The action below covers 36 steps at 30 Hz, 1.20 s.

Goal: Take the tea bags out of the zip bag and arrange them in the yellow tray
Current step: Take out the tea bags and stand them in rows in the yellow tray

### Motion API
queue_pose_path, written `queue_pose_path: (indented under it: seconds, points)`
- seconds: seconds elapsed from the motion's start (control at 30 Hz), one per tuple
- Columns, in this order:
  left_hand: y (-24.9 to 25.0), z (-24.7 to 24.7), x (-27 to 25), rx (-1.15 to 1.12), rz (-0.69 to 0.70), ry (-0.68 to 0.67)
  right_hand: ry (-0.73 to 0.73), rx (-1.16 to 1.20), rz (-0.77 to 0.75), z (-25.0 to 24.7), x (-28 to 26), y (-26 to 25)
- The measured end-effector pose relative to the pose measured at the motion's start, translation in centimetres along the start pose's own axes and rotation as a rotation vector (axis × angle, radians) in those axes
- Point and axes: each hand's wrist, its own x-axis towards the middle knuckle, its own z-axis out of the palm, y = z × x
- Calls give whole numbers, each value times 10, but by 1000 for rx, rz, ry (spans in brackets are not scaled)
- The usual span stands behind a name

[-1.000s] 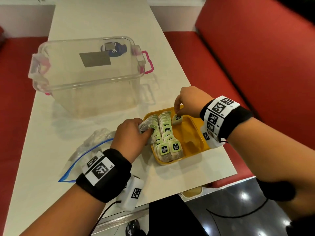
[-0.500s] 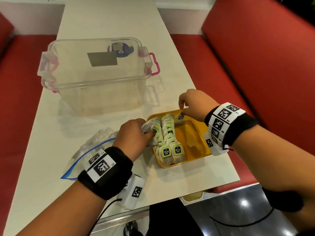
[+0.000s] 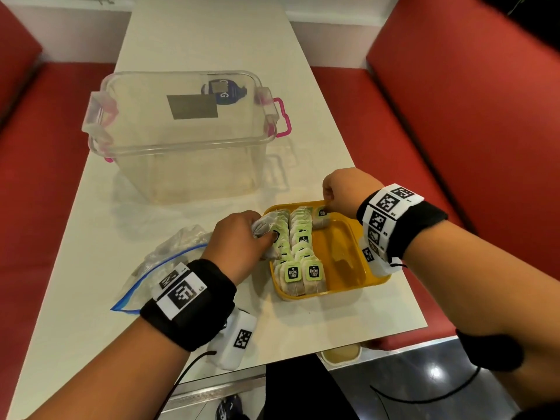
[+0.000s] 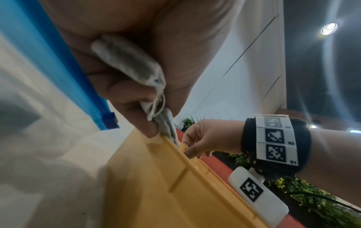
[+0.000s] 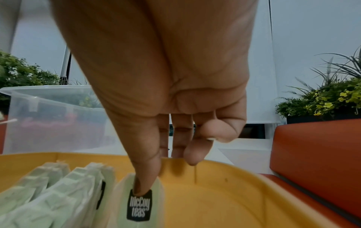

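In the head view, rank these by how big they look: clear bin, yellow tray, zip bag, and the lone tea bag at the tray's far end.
1. clear bin
2. yellow tray and zip bag: they look about alike and the bag is partly hidden, so I have not ranked them.
3. lone tea bag

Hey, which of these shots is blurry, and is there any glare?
Head view: mostly sharp, a glare spot on the floor. Left wrist: zip bag blurred close up, ceiling lamp flares. Right wrist: tea bags soft at lower left, one tag readable.
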Motion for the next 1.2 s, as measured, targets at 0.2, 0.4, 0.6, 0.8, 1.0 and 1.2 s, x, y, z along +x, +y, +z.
queue_pose_path:
  seconds: [0.2,0.4,0.6,0.8,1.0,1.2]
  points:
    - [-4,-9,-6,-177,17,47,134,110,-48,-15,-18,-1]
    - [6,-15,-11,-496,-12,-1,41,382,-281,-38,-48,-36]
    - [14,-15,-12,-515,34,-31,48,446,-268,-38,-53,-36]
    - [0,-10,-16,-369,3,-5,85,346,-186,-46,-58,-8]
    - [-10,0,-19,-143,4,5,35,123,-32,-25,-39,8]
    - [-9,1,-20,-119,18,-5,-91,51,35,-12,-21,4]
